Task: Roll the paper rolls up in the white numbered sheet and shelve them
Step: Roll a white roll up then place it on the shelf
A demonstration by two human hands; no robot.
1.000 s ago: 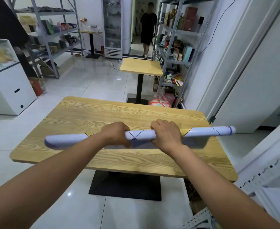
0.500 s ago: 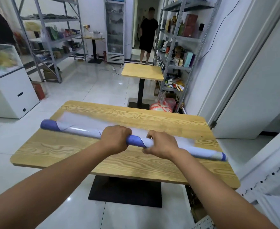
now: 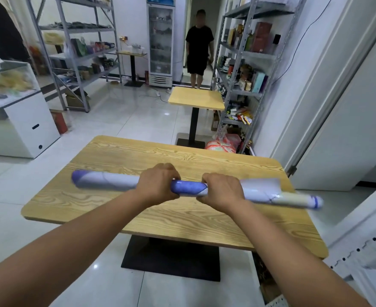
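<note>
white sheet flap (image 3: 260, 184) wound in further than earlier | long white-and-blue paper roll (image 3: 188, 187) laid across middle of light wooden table (image 3: 138, 156) | gripped at centre by left hand (image 3: 158, 185) and right hand (image 3: 223, 191), knuckles up

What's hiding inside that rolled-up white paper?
A cream paper roll with blue stripes pokes out at the right end of the white sheet. The sheet, left hand and right hand hide whatever else is inside.

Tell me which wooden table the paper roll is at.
The nearest, largest table, where the left hand and right hand grip the paper roll; the smaller tables stand farther back.
</note>
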